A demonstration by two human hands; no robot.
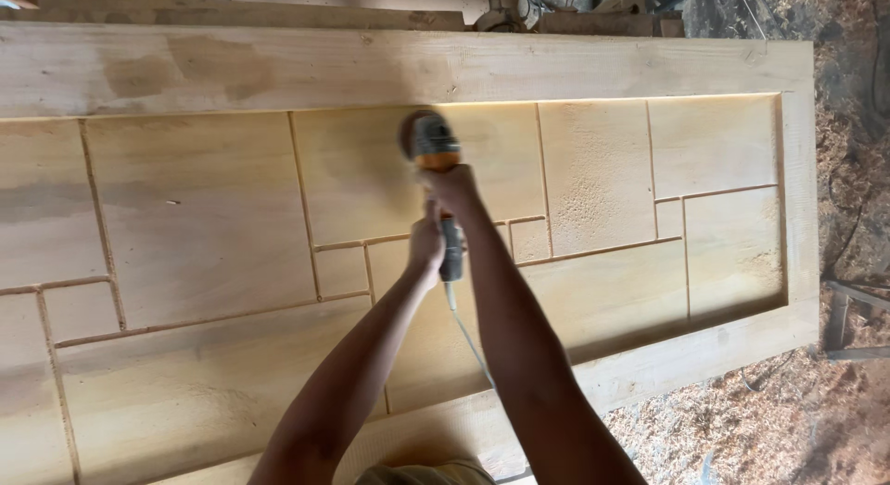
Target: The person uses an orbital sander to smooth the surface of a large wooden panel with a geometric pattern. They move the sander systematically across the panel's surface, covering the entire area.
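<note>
Head camera looks steeply down, close over the wooden door panel (213, 216).

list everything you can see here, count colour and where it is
wooden door panel: one, pale yellow-tan, fills most of the view, recessed face cut by grooves into rectangles
angle grinder: one, orange and grey, disc end on the panel near its upper recessed edge
power cord: one, light grey, trails from the grinder's handle down between the arms
planks: a few, brown, stacked beyond the panel's top edge
sawdust and shavings: scattered, pale, on the ground at right
left hand: one, gripping the grinder's rear handle
right hand: one, gripping the grinder's body just behind the head
</note>
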